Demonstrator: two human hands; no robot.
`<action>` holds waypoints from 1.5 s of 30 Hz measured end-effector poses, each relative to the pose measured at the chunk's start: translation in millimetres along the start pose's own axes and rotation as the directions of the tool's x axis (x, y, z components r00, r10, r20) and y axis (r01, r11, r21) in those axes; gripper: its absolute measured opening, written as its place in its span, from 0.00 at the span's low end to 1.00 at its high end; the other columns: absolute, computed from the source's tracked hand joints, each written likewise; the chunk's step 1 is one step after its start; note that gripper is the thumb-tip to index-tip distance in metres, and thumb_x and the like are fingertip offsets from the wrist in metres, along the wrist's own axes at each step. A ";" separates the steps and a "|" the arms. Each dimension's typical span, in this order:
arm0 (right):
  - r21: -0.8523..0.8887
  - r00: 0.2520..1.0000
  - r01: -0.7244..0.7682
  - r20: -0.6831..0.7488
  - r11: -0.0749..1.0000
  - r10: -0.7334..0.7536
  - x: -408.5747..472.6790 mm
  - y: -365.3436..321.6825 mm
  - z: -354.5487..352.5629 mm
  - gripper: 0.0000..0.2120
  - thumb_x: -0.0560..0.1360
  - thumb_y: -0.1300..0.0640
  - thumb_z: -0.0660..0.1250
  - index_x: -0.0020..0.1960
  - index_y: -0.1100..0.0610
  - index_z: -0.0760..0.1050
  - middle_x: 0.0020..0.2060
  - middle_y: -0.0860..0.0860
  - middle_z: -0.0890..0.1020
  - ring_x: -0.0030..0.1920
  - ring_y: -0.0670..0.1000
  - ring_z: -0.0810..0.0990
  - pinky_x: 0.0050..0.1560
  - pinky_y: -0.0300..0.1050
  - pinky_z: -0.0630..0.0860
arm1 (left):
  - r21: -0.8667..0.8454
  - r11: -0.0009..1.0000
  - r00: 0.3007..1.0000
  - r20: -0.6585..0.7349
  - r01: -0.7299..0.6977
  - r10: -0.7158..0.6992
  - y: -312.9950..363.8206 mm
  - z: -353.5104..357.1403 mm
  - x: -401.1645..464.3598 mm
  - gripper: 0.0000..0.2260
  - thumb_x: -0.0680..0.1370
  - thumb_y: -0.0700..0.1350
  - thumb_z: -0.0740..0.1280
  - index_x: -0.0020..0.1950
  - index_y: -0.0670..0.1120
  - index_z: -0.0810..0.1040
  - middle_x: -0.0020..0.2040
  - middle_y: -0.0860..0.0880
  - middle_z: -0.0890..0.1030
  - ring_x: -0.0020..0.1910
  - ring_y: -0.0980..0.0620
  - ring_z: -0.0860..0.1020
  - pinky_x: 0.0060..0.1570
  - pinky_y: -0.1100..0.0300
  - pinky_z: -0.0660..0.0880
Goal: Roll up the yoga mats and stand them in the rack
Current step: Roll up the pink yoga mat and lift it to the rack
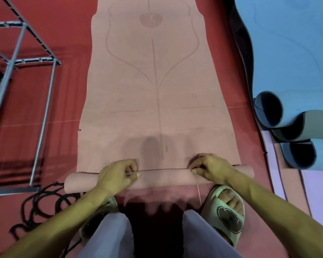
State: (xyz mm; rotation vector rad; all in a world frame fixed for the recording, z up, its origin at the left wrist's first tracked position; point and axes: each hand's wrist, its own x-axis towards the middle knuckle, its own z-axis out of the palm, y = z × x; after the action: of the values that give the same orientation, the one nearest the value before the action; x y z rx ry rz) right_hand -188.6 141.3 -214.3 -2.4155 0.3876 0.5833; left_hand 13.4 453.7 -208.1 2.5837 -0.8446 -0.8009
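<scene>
A: So, where's the pink yoga mat (153,86)?

B: Flat on the red floor (45,142), centre of frame. Its rolled end (157,178) sits at the lower middle, only a few turns in.

A: Hands?

B: Left hand (117,175) and right hand (209,167) both curl over the roll, thumbs pinching the front. They're spaced either side of the centre line, probably to keep the roll tight and the edges square.

A: Rack?

B: Metal rack frame (21,60), upper left, well apart from the roll. Blue mat (291,43) lies unrolled at upper right, with rolled mats (287,118) at its near end. Most of the pink one is left to roll.
</scene>
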 end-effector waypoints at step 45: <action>-0.246 0.954 -0.025 -0.294 0.969 -0.050 5.9 -1.7 -8.6 0.33 0.77 0.24 0.48 0.63 0.42 0.80 0.51 0.48 0.74 0.50 0.56 0.76 0.49 0.53 0.77 | 0.503 0.827 0.895 -0.203 -0.252 0.397 2.7 4.2 17.3 0.16 0.79 0.65 0.66 0.60 0.58 0.83 0.51 0.52 0.79 0.48 0.46 0.78 0.45 0.50 0.72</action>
State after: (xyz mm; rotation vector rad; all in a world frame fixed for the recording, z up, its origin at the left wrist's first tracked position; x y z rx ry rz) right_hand -180.1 136.4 -210.2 -2.7552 0.4468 0.2701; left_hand 21.3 440.5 -217.3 2.7217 -1.4760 -0.0948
